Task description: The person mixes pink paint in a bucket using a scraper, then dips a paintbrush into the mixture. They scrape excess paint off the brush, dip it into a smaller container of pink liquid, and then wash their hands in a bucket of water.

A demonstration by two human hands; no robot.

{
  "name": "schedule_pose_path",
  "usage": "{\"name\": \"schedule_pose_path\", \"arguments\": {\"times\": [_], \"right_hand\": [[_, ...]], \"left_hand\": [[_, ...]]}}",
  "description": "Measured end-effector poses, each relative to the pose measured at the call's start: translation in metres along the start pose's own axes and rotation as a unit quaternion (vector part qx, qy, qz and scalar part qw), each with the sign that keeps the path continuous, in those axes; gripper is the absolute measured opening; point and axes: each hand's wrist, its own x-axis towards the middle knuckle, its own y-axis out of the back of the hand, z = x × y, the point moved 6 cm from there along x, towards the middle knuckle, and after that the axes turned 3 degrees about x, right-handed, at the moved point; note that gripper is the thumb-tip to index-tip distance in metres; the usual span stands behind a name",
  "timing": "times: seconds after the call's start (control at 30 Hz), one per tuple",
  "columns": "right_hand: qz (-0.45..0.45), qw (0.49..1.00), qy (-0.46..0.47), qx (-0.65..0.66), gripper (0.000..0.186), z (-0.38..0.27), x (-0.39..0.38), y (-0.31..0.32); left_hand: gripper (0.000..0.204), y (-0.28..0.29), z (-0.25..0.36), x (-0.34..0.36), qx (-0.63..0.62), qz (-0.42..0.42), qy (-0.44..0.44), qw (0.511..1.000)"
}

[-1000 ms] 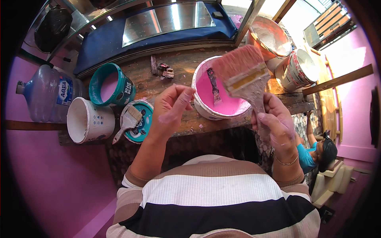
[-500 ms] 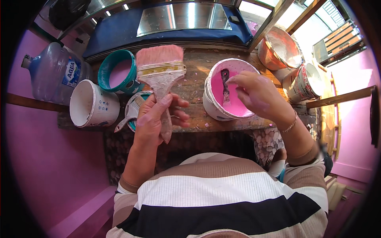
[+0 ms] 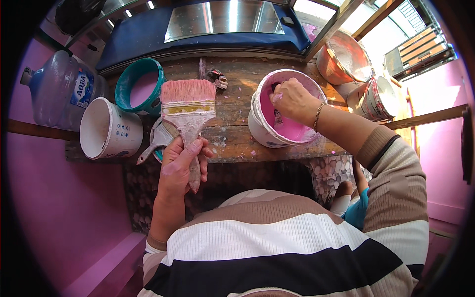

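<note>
Upright in my left hand [image 3: 179, 162] is a wide paintbrush [image 3: 189, 126] with pink-stained bristles and a paint-smeared handle. My fingers wrap its handle, and the bristles point away from me. My right hand [image 3: 295, 100] reaches into a white bucket [image 3: 259, 129] of pink paint [image 3: 293, 130]. Its fingers close on the dark handle of a scraper [image 3: 278, 119], whose paint-coated lower part slants down toward the paint. Much of that handle is hidden behind my fingers.
On the wooden table [image 3: 227, 136] stand a teal bucket [image 3: 122, 88] and a white bucket [image 3: 123, 131]. A smaller brush [image 3: 148, 149] rests over a tub. A large plastic bottle [image 3: 57, 99] is left; an orange bucket [image 3: 327, 64] and stained pail [image 3: 363, 101] are right. Someone's leg shows lower right.
My right hand has moved down into the bucket and taken hold of the scraper's handle. The paintbrush in my left hand sits lower and slightly left in view.
</note>
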Motion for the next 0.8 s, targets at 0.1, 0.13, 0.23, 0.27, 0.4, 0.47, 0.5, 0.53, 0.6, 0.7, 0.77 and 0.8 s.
{"name": "schedule_pose_path", "arguments": {"times": [0.1, 0.13, 0.23, 0.27, 0.4, 0.47, 0.5, 0.53, 0.6, 0.7, 0.77, 0.8], "right_hand": [[-0.065, 0.998, 0.001, -0.007, 0.014, 0.004, 0.001, -0.007], [-0.099, 0.995, -0.006, -0.032, 0.013, 0.003, 0.002, -0.001], [-0.059, 0.991, 0.014, -0.116, 0.014, 0.003, -0.004, 0.002], [0.016, 0.984, 0.041, -0.173, 0.014, 0.002, -0.009, 0.008], [0.003, 0.994, 0.047, -0.103, 0.013, 0.009, -0.024, 0.018], [-0.127, 0.985, -0.026, 0.112, 0.014, 0.008, -0.035, 0.032], [-0.128, 0.985, -0.028, 0.113, 0.014, 0.006, -0.04, 0.036], [-0.111, 0.977, -0.043, 0.174, 0.014, 0.007, -0.048, 0.04], [-0.094, 0.966, -0.059, 0.235, 0.015, 0.012, -0.064, 0.049], [-0.078, 0.946, -0.117, 0.292, 0.016, 0.03, -0.091, 0.067], [-0.027, 0.871, -0.219, 0.438, 0.026, 0.049, -0.113, 0.076], [-0.028, 0.871, -0.218, 0.439, 0.026, 0.051, -0.123, 0.08]], "left_hand": [[0.021, 0.001, -0.001, 0.001, 0.0, 0.007, 0.0, 1.0], [0.021, 0.002, -0.001, 0.001, 0.001, 0.01, 0.003, 1.0], [0.021, 0.001, 0.0, 0.001, 0.003, 0.01, 0.002, 1.0], [0.021, 0.002, -0.001, 0.001, 0.003, 0.009, 0.002, 1.0], [0.02, 0.0, -0.004, 0.004, 0.006, 0.009, 0.008, 1.0], [0.019, 0.002, -0.005, 0.003, 0.013, 0.017, 0.014, 1.0], [0.019, 0.002, -0.005, 0.004, 0.012, 0.014, 0.015, 1.0], [0.019, 0.002, -0.005, 0.005, 0.011, 0.011, 0.014, 1.0], [0.019, 0.001, -0.005, 0.007, 0.015, 0.007, 0.012, 1.0], [0.019, -0.001, -0.003, 0.007, 0.024, 0.008, 0.011, 1.0], [0.019, -0.003, -0.003, 0.008, 0.028, 0.007, 0.015, 0.999], [0.019, -0.003, -0.003, 0.009, 0.029, 0.008, 0.018, 0.999]]}}
